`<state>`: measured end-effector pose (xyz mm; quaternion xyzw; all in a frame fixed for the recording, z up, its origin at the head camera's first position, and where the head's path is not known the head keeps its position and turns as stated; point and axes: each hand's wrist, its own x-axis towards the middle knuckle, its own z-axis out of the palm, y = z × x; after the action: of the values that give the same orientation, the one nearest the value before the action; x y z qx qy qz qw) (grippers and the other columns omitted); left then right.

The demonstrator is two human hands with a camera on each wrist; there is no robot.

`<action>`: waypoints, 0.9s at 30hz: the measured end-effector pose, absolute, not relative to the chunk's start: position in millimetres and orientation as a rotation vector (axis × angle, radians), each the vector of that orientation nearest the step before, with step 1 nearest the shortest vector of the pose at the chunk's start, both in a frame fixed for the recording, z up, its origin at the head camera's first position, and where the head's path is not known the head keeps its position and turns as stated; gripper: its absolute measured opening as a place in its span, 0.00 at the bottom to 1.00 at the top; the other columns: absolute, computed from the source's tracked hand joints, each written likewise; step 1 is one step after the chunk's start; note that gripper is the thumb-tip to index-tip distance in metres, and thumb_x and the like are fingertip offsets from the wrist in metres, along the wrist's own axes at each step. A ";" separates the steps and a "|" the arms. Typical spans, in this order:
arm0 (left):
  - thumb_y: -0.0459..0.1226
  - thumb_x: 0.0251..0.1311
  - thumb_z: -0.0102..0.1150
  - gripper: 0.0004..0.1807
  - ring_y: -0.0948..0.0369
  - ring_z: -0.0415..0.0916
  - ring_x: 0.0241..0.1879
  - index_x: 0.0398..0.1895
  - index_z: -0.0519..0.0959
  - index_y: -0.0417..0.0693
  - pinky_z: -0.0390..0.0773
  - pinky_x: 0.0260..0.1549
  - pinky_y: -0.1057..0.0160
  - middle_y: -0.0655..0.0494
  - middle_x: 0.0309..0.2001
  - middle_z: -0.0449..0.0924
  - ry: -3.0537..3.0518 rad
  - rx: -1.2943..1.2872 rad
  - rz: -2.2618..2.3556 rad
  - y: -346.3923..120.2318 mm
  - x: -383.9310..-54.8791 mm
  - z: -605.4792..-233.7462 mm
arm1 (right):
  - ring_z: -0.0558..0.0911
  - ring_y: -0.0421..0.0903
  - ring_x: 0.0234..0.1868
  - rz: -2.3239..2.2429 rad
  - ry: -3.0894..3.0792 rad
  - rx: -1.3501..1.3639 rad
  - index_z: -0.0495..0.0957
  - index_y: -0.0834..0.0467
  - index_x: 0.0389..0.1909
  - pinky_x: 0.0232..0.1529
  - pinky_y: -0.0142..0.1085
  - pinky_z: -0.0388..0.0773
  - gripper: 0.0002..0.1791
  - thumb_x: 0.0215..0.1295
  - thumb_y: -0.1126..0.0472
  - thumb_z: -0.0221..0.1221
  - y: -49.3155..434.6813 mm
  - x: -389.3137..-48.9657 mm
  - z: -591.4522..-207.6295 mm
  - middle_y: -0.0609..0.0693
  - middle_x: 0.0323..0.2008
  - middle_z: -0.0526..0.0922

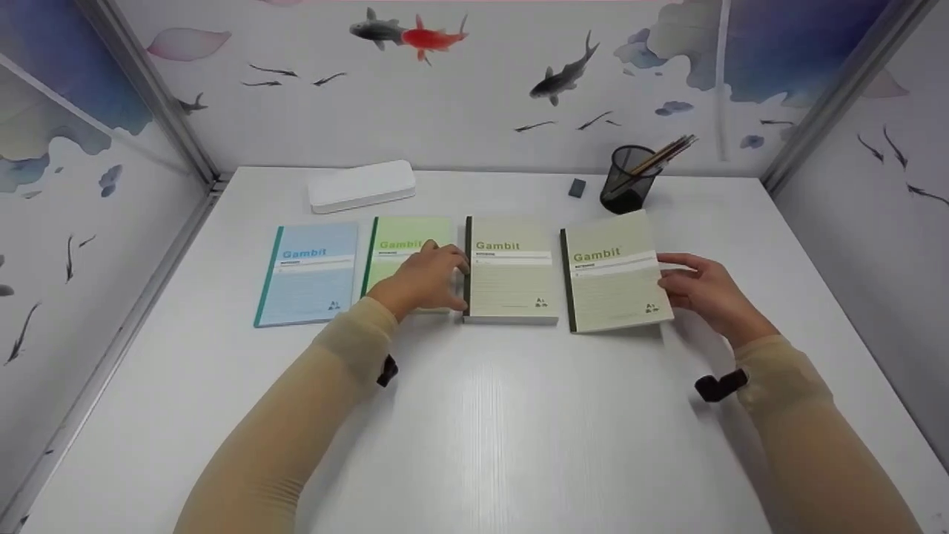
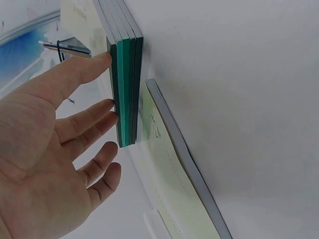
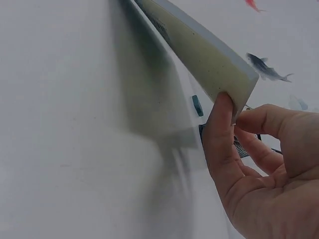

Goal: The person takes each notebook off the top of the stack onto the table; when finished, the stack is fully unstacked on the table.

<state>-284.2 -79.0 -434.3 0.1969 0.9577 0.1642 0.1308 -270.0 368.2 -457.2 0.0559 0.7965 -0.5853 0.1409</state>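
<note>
Leftmost, a blue notebook lies on the desk beside a green notebook; over it, your left hand has its grip apart, touching the spine side of the notebook stack. Next, a beige notebook tilts, right edge raised, clamped in the grip of your right hand.
</note>
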 end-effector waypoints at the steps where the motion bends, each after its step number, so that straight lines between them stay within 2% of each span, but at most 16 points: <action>1: 0.47 0.54 0.78 0.32 0.53 0.64 0.63 0.62 0.80 0.49 0.71 0.66 0.53 0.58 0.69 0.73 2.782 0.570 0.480 -78.1 -284.2 -434.7 | 0.85 0.35 0.44 -1.648 2.344 0.160 0.59 0.59 0.79 0.44 0.30 0.84 0.34 0.75 0.64 0.56 367.4 -270.7 -458.6 0.51 0.57 0.81; 4: 0.47 0.54 0.78 0.32 0.53 0.64 0.63 0.62 0.80 0.50 0.71 0.66 0.53 0.57 0.70 0.72 2.781 0.564 0.483 -76.8 -284.1 -435.4 | 0.83 0.35 0.43 -1.508 2.484 0.160 0.60 0.56 0.80 0.44 0.28 0.84 0.35 0.74 0.63 0.57 365.0 -271.9 -461.4 0.62 0.64 0.74; 6: 0.47 0.54 0.78 0.32 0.53 0.64 0.64 0.62 0.80 0.50 0.71 0.67 0.52 0.57 0.70 0.72 2.785 0.560 0.478 -76.5 -284.1 -435.8 | 0.83 0.36 0.43 -1.429 2.553 0.147 0.61 0.55 0.79 0.43 0.28 0.83 0.34 0.73 0.62 0.57 364.0 -271.9 -461.7 0.65 0.66 0.73; 13: 0.46 0.54 0.78 0.32 0.54 0.65 0.63 0.63 0.80 0.50 0.71 0.66 0.53 0.57 0.69 0.72 2.786 0.536 0.492 -77.0 -282.9 -433.5 | 0.80 0.47 0.54 -1.206 2.616 0.073 0.72 0.58 0.72 0.42 0.28 0.82 0.31 0.70 0.56 0.63 360.2 -268.3 -457.0 0.65 0.68 0.72; 20: 0.46 0.54 0.78 0.32 0.53 0.65 0.61 0.62 0.80 0.49 0.72 0.64 0.52 0.57 0.68 0.73 2.779 0.540 0.492 -76.8 -283.2 -430.0 | 0.80 0.53 0.53 -0.974 2.689 0.015 0.74 0.58 0.70 0.39 0.32 0.81 0.33 0.65 0.54 0.68 354.6 -269.3 -457.3 0.64 0.64 0.74; 27: 0.47 0.55 0.77 0.32 0.52 0.64 0.63 0.63 0.80 0.50 0.72 0.65 0.51 0.56 0.69 0.72 2.777 0.555 0.435 -77.2 -283.2 -430.6 | 0.76 0.58 0.56 -0.791 2.750 -0.019 0.75 0.57 0.69 0.51 0.44 0.74 0.32 0.65 0.55 0.68 348.1 -272.1 -457.3 0.64 0.60 0.77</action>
<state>-283.2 -77.2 -430.6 0.1918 0.9600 0.1504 0.1378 -272.1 348.1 -457.3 -0.0065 0.9516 -0.2737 0.1396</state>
